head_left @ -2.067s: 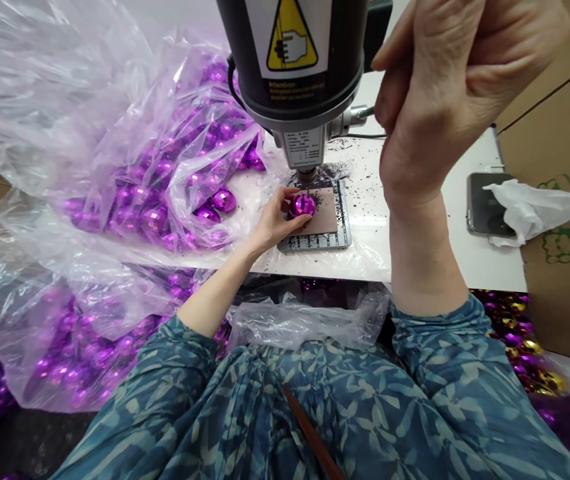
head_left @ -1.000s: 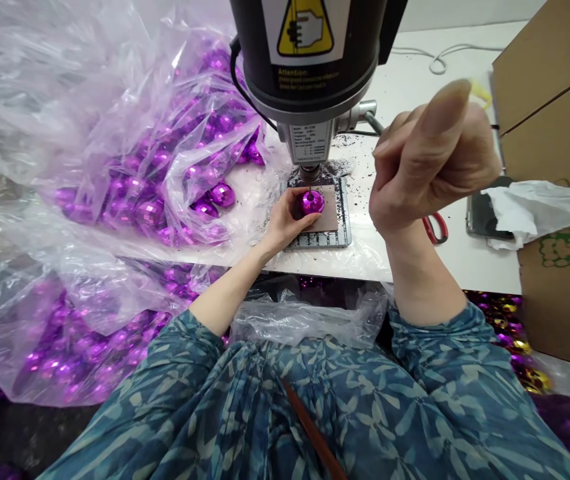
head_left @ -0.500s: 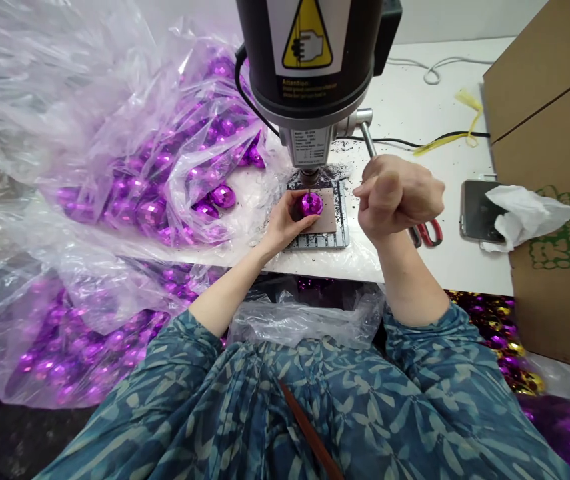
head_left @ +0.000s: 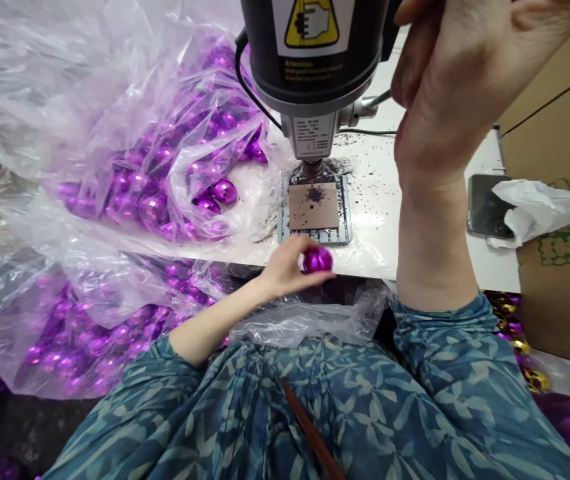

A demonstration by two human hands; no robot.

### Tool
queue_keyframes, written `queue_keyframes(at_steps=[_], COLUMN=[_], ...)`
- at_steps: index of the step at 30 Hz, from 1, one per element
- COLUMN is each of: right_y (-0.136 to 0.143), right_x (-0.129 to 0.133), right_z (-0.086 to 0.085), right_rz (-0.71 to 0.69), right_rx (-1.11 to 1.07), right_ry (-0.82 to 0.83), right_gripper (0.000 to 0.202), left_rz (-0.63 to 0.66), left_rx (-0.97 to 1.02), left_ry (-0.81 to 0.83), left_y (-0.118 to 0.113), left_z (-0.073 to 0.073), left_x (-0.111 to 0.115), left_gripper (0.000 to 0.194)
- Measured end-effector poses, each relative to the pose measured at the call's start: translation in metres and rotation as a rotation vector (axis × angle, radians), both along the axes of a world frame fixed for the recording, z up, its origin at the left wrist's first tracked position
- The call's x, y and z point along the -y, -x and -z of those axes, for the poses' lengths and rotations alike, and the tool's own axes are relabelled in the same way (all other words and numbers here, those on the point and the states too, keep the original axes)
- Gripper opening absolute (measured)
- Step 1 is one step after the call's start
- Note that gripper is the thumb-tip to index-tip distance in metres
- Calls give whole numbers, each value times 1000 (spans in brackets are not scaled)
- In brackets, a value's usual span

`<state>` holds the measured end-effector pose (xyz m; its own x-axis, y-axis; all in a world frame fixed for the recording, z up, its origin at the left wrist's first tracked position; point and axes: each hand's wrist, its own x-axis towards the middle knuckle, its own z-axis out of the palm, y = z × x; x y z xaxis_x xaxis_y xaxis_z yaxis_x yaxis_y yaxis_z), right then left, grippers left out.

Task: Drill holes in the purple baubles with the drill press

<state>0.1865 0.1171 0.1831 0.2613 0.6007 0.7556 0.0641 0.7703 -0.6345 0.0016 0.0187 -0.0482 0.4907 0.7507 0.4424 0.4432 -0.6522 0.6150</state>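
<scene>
My left hand (head_left: 285, 267) pinches a shiny purple faceted ball (head_left: 318, 260) between thumb and fingers, just over the table's front edge. Behind it stands a drill press (head_left: 315, 73) with a warning label. On its base (head_left: 285, 230) lies a brown board (head_left: 327, 210) with a small hole and a heap of dark shavings. My right hand (head_left: 469, 73), large and high at the upper right, is closed around the press lever (head_left: 379, 99); the grip end is hidden inside the fingers.
Clear plastic bags (head_left: 89, 87) full of purple balls (head_left: 152, 207) cover the left side, with two loose balls near the bag mouth. To the right are a phone (head_left: 485, 207), crumpled tissue (head_left: 539, 200) and a cardboard box (head_left: 559, 287). Clear plastic (head_left: 309, 320) hangs at the front edge.
My left hand has drawn the purple ball off the board toward me, baring the hole and shavings. My right hand has swung up with the lever.
</scene>
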Motion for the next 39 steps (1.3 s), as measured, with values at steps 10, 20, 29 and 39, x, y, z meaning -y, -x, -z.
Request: queue_keyframes(at_steps=[10, 20, 29, 39], right_y=[0, 2, 3, 2], right_x=[-3, 4, 8, 3], right_z=[4, 7, 5, 14], right_rz=[44, 68, 104, 158], right_rx=[-19, -23, 20, 30], right_ry=[-47, -106, -74, -169], right_gripper=[76, 76, 79, 85], left_rz=[-612, -534, -192, -194], left_rx=[-46, 180, 559, 536], left_ry=[-132, 6, 424, 389], left_y=[84, 104, 15, 6], left_z=[7, -20, 18, 33], left_x=[-91, -129, -103, -110], left_gripper=[16, 53, 75, 81])
